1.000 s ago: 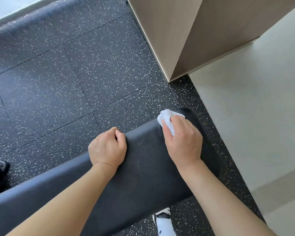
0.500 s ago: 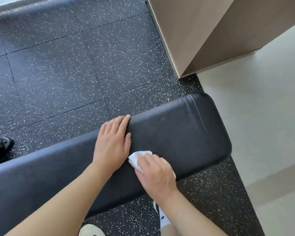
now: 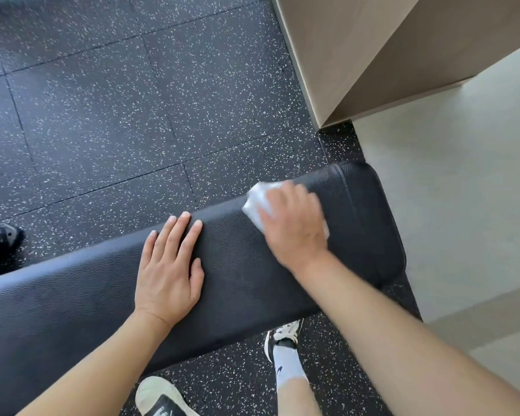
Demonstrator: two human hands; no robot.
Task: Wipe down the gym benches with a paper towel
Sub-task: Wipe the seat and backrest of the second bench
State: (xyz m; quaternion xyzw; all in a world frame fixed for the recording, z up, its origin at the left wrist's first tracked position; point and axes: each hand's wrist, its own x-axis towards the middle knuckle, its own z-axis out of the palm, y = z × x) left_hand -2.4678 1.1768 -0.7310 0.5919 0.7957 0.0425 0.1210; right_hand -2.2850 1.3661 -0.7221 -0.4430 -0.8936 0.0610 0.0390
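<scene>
**Head view: right hand wiping near the bench's end**

Head camera looks down on a black padded bench (image 3: pixel 246 283) running across speckled rubber flooring (image 3: pixel 132 115). Far to the left of the hands, a dark bench foot (image 3: pixel 0 238) rests on the floor. The left hand (image 3: pixel 168 271) lies flat on the pad, fingers straight and together, holding nothing, apparently bracing. To its right, the right hand (image 3: pixel 294 223) presses a crumpled white paper towel (image 3: pixel 257 202) onto the pad by the far edge; the hand is blurred, fingers curved over the wad. Beyond that hand the pad's rounded end shows, with a tan cabinet corner (image 3: pixel 357 55) further off. Below the hands, two sneakers (image 3: pixel 282 337) stand on the floor.

Risk, as a judgement: the towel sits at the far edge, so a stroke carried too far could slip it off onto the floor. A thin towel may also shred or bunch on the grained surface, leaving patches unwiped.
</scene>
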